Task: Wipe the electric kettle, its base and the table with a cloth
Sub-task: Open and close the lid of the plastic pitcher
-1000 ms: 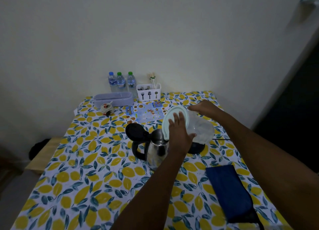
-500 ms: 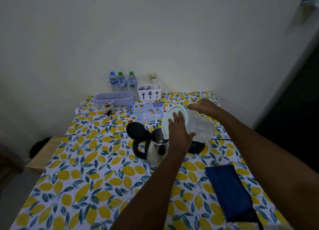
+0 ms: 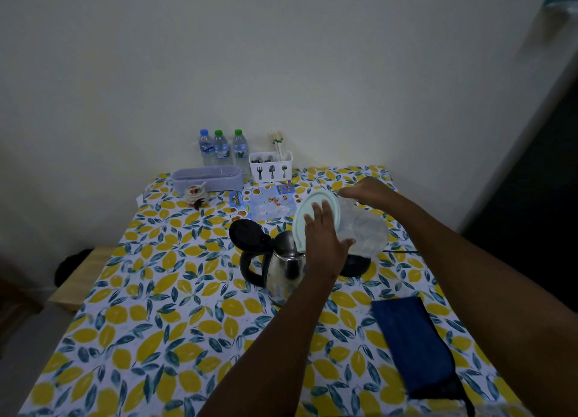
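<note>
Hands (image 3: 325, 241) (image 3: 366, 193) clamped on tilted clear tub (image 3: 362, 229), lid (image 3: 316, 216) ajar, over open kettle (image 3: 281, 260)

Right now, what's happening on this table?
A person holds a clear plastic container tilted over the open electric kettle, apparently pouring into it. The left hand presses on its pale lid; the right hand grips the far end. The kettle stands on the table beside its base, lid flipped up. The blue cloth lies untouched, so wiping hasn't begun.
</note>
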